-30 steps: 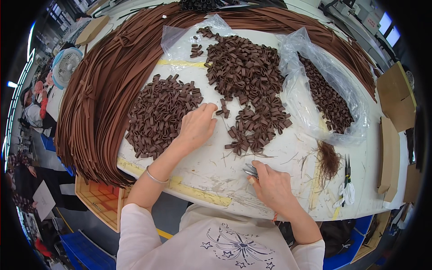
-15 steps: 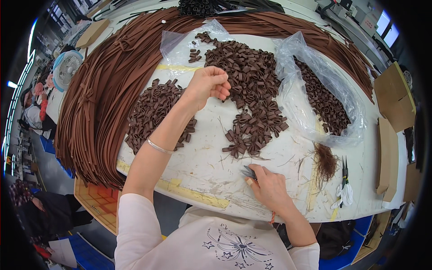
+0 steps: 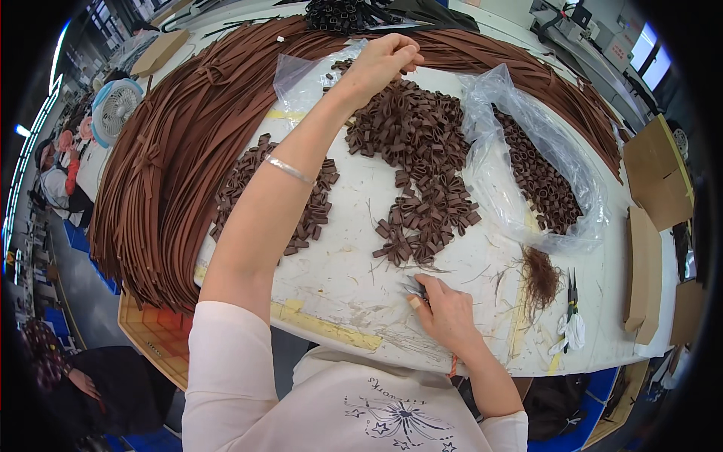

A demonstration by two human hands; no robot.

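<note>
My left hand point(image 3: 388, 63) is raised over the far end of the middle pile of small brown strap loops point(image 3: 425, 124), its fingers curled together. Whatever those fingers hold, if anything, is hidden. At the table's near side my right hand point(image 3: 449, 310) is closed around small grey thread snips point(image 3: 413, 286), whose blades point left toward the near tip of that pile. My left forearm crosses over a second pile of brown loops point(image 3: 320, 203) on the left. More loops fill an open clear plastic bag point(image 3: 489, 151) on the right.
Long brown strips point(image 3: 162, 173) arc round the table's left and far sides. A tuft of brown threads point(image 3: 539, 279) lies right of my right hand, beside pliers-like tool point(image 3: 572, 301) with white wrapping. Cardboard boxes point(image 3: 654, 177) stand at the right edge; a fan point(image 3: 118, 113) is far left.
My left hand has moved away from me and to the right, from beside the middle pile to above its far end. My right hand stays nearly in place with the snips.
</note>
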